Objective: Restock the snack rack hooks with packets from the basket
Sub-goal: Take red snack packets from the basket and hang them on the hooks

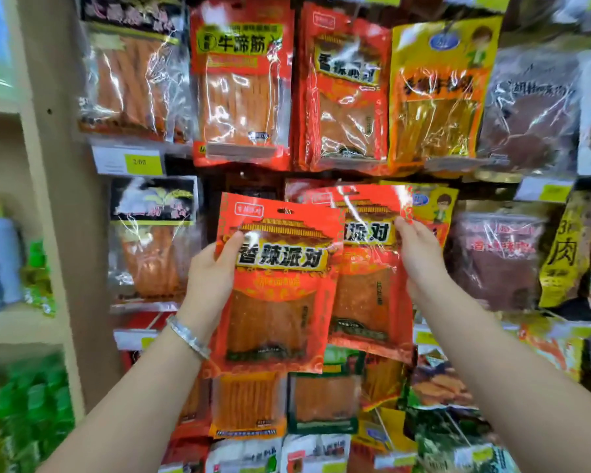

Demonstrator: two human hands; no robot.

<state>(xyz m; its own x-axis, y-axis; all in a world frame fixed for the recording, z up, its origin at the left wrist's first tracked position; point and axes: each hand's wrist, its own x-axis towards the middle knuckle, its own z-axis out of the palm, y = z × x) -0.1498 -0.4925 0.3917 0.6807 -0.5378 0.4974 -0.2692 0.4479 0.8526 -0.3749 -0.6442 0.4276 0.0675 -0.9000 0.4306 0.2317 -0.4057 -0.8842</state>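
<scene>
Both forearms reached up toward the snack rack. On the left, the left hand (208, 268), a bracelet (188, 332) at its wrist, pinched the front red packet (277, 285) by its edge. To hang it well, its punched hole should be lined up squarely with the hook. Rightward, the right hand (420, 254) gripped the second red packet (369, 268) just behind, fingers closed on its upper edge.

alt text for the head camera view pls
Left hand and right hand each hold a red snack packet, the second packet behind it, before a rack of hanging snacks.
</scene>
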